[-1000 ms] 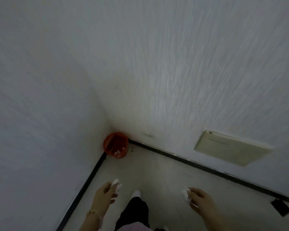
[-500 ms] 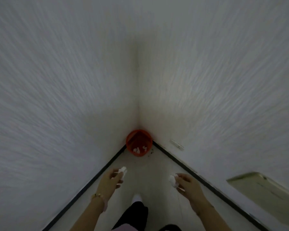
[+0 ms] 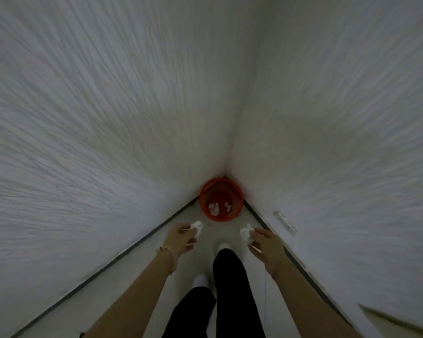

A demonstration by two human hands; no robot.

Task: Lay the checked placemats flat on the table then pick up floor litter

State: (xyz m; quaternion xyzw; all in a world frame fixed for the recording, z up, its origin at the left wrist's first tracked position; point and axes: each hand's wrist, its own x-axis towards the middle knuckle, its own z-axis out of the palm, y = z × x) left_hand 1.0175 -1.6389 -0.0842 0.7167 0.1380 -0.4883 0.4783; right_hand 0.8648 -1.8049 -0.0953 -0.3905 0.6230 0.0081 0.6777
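A small orange bin (image 3: 205,193) stands on the floor in the corner where two white walls meet, with a few white paper scraps (image 3: 214,208) lying in its bottom. My left hand (image 3: 178,239) is stretched toward it, pinching a crumpled white paper wad (image 3: 197,226) just short of the bin's near left side. My right hand (image 3: 264,245) holds another crumpled white wad (image 3: 246,233) in its fingertips, short of the bin's near right side. Both wads hang above the pale floor, apart from the bin. No placemats or table are in view.
Textured white walls (image 3: 108,142) close in on both sides, with dark skirting (image 3: 122,250) along the floor. My legs in black trousers and white shoes (image 3: 224,246) stand between my arms. A small wall plate (image 3: 284,222) and a beige panel (image 3: 401,323) sit on the right wall.
The view has swung to face the corner, and I have walked closer to the orange bin. Both hands have reached forward with their paper wads, nearer the bin.
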